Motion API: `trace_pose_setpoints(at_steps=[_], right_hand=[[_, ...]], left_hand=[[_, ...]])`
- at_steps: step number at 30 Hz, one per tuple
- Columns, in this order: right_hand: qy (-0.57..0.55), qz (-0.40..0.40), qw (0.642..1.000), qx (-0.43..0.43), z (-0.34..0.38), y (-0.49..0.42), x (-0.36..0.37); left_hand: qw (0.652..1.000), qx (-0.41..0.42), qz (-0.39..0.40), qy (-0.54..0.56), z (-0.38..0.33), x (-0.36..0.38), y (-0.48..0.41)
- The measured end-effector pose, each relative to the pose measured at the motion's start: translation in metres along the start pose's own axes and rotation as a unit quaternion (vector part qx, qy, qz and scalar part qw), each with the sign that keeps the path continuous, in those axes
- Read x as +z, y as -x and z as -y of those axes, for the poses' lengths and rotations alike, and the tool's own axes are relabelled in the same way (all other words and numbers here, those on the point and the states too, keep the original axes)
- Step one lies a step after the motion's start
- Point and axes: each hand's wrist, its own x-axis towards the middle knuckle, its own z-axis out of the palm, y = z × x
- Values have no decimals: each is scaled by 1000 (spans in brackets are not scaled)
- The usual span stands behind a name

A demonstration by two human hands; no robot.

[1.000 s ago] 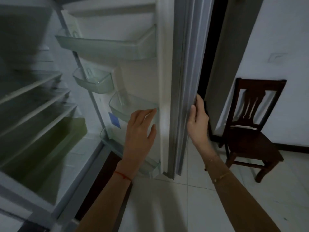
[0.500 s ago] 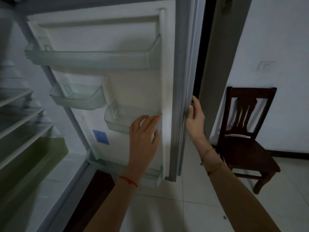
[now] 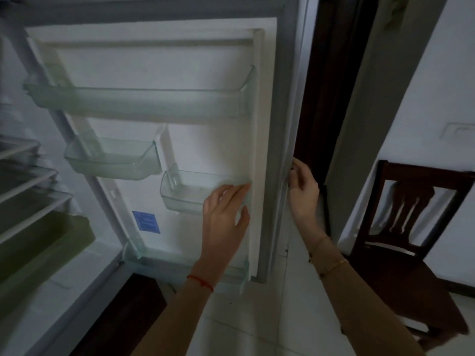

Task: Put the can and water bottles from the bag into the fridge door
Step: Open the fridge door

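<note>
Swung wider than half a second ago: fridge door (image 3: 205,73) now faces the camera almost flat, top seal in view, interior shelves (image 3: 23,181) pushed to the left edge. Left hand (image 3: 226,222) unchanged in place, fingers spread and slack, grasping nothing, fingertips at the right end of the small lower door bin (image 3: 185,194). Right hand (image 3: 303,194) still curled round the door's outer edge, gripping it. Door bins all bare: long top bin (image 3: 138,104), small left bin (image 3: 113,160), bottom bin (image 3: 180,268) along the door's lower edge. Blue sticker (image 3: 146,222) on the liner below the small bins. No can, bottles or bag in view. Right of the door, a dark doorway (image 3: 326,98), white wall (image 3: 437,98), dark wooden chair (image 3: 411,227) on pale floor tiles (image 3: 257,325).
</note>
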Motion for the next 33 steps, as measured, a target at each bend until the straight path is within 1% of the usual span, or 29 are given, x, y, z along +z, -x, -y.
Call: trace_pose_setpoints(at_steps=[2, 4, 6, 9, 13, 16, 19, 22, 27, 33], right_hand=[[-4, -27, 1000, -10, -4, -5, 0], [-11, -32, 999, -21, -7, -4, 1], [-13, 1, 1000, -28, -12, -6, 5], [18, 52, 996, -65, -34, -25, 15], [21, 79, 992, -94, -53, -48, 31], [32, 121, 987, -105, -62, -70, 43], [59, 173, 980, -78, -74, -94, 55], [65, 207, 974, -60, -87, -119, 66], [63, 233, 970, -30, -94, -153, 88], [60, 271, 961, -8, -102, -184, 111]], left_hand=[[1000, -8, -4, -6, -2, 14, -9], [1000, -7, -6, -13, -2, 24, -16], [1000, -13, -3, -21, -3, 35, -26], [999, -26, 7, -33, -6, 54, -45], [999, -10, 17, -37, -2, 72, -64], [999, 7, 20, -30, 3, 79, -77], [998, 17, 20, -51, 11, 83, -82], [996, 4, 24, -81, 21, 88, -83], [990, -14, 57, -130, 37, 101, -92], [986, -14, 97, -134, 51, 114, -111]])
